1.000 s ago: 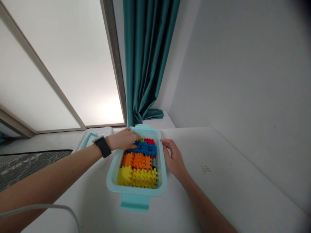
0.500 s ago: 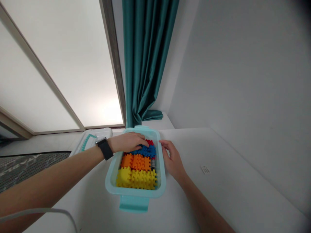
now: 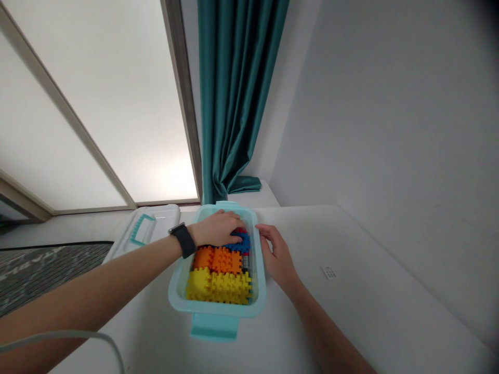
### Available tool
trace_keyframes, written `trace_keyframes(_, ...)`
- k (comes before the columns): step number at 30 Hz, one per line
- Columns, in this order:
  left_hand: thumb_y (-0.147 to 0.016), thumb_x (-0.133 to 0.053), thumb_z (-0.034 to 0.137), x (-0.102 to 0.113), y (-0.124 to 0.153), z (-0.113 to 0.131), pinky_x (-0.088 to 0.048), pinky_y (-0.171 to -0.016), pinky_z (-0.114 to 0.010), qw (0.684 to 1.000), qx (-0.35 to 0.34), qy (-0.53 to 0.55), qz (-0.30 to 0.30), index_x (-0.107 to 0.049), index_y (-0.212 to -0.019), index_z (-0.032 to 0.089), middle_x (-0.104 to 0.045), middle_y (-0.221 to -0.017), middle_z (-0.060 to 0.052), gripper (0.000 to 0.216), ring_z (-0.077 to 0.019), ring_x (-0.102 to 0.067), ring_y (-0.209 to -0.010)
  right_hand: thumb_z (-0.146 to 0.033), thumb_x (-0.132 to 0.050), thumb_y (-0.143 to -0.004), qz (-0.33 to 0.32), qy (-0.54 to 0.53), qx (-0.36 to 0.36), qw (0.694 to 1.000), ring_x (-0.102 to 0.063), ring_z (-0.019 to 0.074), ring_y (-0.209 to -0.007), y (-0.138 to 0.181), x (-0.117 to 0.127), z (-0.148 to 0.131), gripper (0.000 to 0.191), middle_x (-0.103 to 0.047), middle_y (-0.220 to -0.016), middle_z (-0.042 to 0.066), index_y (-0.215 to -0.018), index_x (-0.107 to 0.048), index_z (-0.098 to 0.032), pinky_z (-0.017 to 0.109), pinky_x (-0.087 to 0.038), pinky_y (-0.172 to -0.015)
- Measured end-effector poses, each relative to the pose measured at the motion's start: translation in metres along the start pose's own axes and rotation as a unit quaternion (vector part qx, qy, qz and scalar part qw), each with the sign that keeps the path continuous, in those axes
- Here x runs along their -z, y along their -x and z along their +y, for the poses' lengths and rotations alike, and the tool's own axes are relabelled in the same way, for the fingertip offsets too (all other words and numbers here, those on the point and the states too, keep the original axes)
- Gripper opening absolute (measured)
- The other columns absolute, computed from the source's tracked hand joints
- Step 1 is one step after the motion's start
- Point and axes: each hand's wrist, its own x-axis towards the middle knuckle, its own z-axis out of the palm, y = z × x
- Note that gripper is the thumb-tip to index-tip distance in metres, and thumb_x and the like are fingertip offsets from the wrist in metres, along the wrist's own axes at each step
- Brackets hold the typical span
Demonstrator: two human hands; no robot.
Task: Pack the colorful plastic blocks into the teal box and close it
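Observation:
A pale turquoise plastic storage box (image 3: 177, 283) stands on the white table, filled with rows of interlocking toy blocks. Yellow blocks (image 3: 220, 285) lie nearest me, then orange blocks (image 3: 219, 259), blue blocks (image 3: 242, 243) and a bit of red block (image 3: 242, 229). My left hand (image 3: 217, 228) reaches into the far part of the box from the left. Its thumb and bent fingers are around the red block, and the fingertips are partly hidden. My right hand (image 3: 277, 254) grips the box's right rim with curled fingers.
The white lid (image 3: 159, 221) with a turquoise handle (image 3: 138, 228) lies left of the box, behind my left arm. A pale cable (image 3: 78, 335) crosses the lower left. A small printed label (image 3: 329, 272) is on the table (image 3: 351, 306) at right. A green curtain (image 3: 237, 93) hangs beyond.
My left hand has moved a little right, from over the blue blocks to the red one. More of the lid's handle shows. My right hand stays at the rim.

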Motion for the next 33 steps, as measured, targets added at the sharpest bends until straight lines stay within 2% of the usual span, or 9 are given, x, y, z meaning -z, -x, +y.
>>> trace_keyframes(4, -0.089, -0.060, 0.025, -0.002, -0.003, 0.003, -0.044, -0.093, -0.037, 0.999, 0.024, 0.037, -0.028, -0.066, -0.114, 0.027, -0.068, -0.116, -0.004, 0.026, -0.0251, -0.061, -0.111, -0.022, -0.046, -0.093, 0.004, -0.003, -0.002, 1.000, -0.066, 0.0209, -0.103, 0.000, 0.000, 0.000, 0.028, -0.069, -0.109, 0.006, -0.117, -0.060, -0.025, 0.039, -0.053, -0.094)
trace_keyframes(8, -0.088, -0.058, 0.021, -0.002, -0.001, 0.003, -0.045, -0.092, -0.036, 0.996, 0.035, 0.073, -0.028, -0.064, -0.115, 0.026, -0.068, -0.116, -0.004, 0.028, -0.0241, -0.061, -0.110, -0.021, -0.046, -0.093, 0.004, 0.001, -0.005, 1.000, -0.066, 0.0211, -0.102, 0.000, -0.001, -0.002, 0.028, -0.069, -0.109, 0.006, -0.116, -0.060, -0.025, 0.039, -0.053, -0.094)
trace_keyframes(13, -0.091, -0.056, 0.026, -0.004, 0.001, 0.002, -0.045, -0.094, -0.035, 0.995, 0.038, 0.090, -0.016, -0.065, -0.114, 0.025, -0.069, -0.112, -0.003, 0.024, -0.0227, -0.062, -0.107, -0.022, -0.046, -0.093, 0.003, 0.002, -0.001, 1.000, -0.066, 0.0211, -0.102, -0.001, 0.000, -0.001, 0.027, -0.069, -0.109, 0.006, -0.116, -0.060, -0.025, 0.039, -0.053, -0.094)
trace_keyframes(18, -0.090, -0.060, 0.032, -0.008, 0.000, 0.007, -0.046, -0.088, -0.035, 0.994, 0.077, 0.078, -0.007, -0.068, -0.104, 0.022, -0.071, -0.107, -0.005, 0.019, -0.0235, -0.065, -0.100, -0.022, -0.046, -0.094, 0.002, -0.003, -0.003, 1.000, -0.066, 0.0210, -0.103, 0.000, -0.001, 0.001, 0.027, -0.069, -0.110, 0.006, -0.117, -0.060, -0.025, 0.039, -0.053, -0.094)
trace_keyframes(22, -0.091, -0.059, 0.032, -0.008, 0.000, 0.011, -0.045, -0.091, -0.039, 0.992, 0.099, 0.073, -0.001, -0.068, -0.103, 0.022, -0.072, -0.107, -0.005, 0.018, -0.0247, -0.065, -0.102, -0.023, -0.046, -0.094, 0.003, -0.008, -0.007, 1.000, -0.067, 0.0206, -0.103, -0.001, -0.002, 0.001, 0.028, -0.069, -0.111, 0.006, -0.117, -0.060, -0.025, 0.039, -0.054, -0.094)
trace_keyframes(27, -0.094, -0.052, 0.032, 0.004, 0.012, 0.003, -0.047, -0.088, -0.033, 0.991, 0.063, 0.108, 0.045, -0.068, -0.104, 0.021, -0.072, -0.105, -0.004, 0.022, -0.0208, -0.065, -0.097, -0.025, -0.049, -0.094, 0.019, -0.012, -0.012, 1.000, -0.067, 0.0204, -0.102, 0.002, 0.007, 0.005, 0.026, -0.070, -0.108, 0.007, -0.117, -0.060, -0.025, 0.039, -0.054, -0.094)
trace_keyframes(30, -0.096, -0.048, 0.032, 0.013, 0.030, -0.004, -0.049, -0.084, -0.030, 0.984, 0.048, 0.144, 0.089, -0.067, -0.106, 0.018, -0.072, -0.099, -0.005, 0.026, -0.0181, -0.065, -0.090, -0.027, -0.050, -0.095, 0.027, -0.019, -0.026, 0.999, -0.068, 0.0198, -0.097, 0.008, 0.017, 0.007, 0.024, -0.070, -0.101, 0.006, -0.116, -0.059, -0.025, 0.040, -0.054, -0.093)
trace_keyframes(33, -0.097, -0.047, 0.034, 0.017, 0.053, -0.004, -0.050, -0.087, -0.031, 0.979, 0.039, 0.159, 0.118, -0.067, -0.104, 0.018, -0.071, -0.100, -0.005, 0.026, -0.0183, -0.064, -0.091, -0.029, -0.049, -0.096, 0.009, -0.035, -0.028, 0.999, -0.068, 0.0197, -0.097, 0.012, 0.027, 0.003, 0.024, -0.070, -0.101, 0.005, -0.118, -0.058, -0.025, 0.040, -0.055, -0.091)
